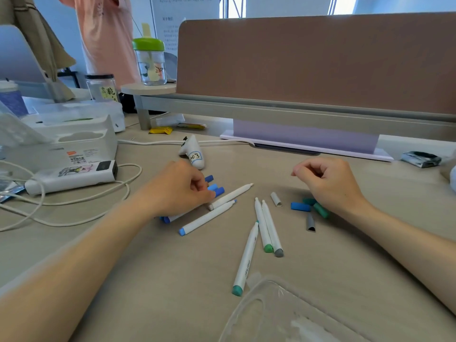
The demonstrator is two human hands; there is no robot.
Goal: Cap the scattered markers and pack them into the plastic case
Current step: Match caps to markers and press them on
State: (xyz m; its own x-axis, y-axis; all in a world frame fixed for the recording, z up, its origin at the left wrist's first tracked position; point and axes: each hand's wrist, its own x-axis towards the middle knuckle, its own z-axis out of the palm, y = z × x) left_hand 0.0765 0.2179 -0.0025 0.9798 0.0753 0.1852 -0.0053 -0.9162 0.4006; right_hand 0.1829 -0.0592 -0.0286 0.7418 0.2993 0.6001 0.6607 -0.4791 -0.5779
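Several white uncapped markers lie on the desk: one with a blue end (pixel 207 218), a plain white one (pixel 232 195), a green-ended and a grey-ended pair (pixel 267 227), and a teal-ended one (pixel 245 260). My left hand (pixel 181 190) rests over more blue-ended markers, its thumb and forefinger pinched on a light-blue cap (pixel 212 187) among other blue caps (pixel 219 191). My right hand (pixel 329 183) hovers with fingers curled and nothing visible in them, above green caps (pixel 320 210), a blue cap (pixel 300 206) and grey caps (pixel 310 222). The clear plastic case (pixel 266 307) lies open at the bottom right.
A white controller with a label (pixel 193 154) lies just beyond my left hand. A power bank (pixel 74 175) and white cables (pixel 74 201) are at the left. A brown desk divider (pixel 308 62) closes the back. A green-lidded bottle (pixel 149 61) and a person in pink stand behind.
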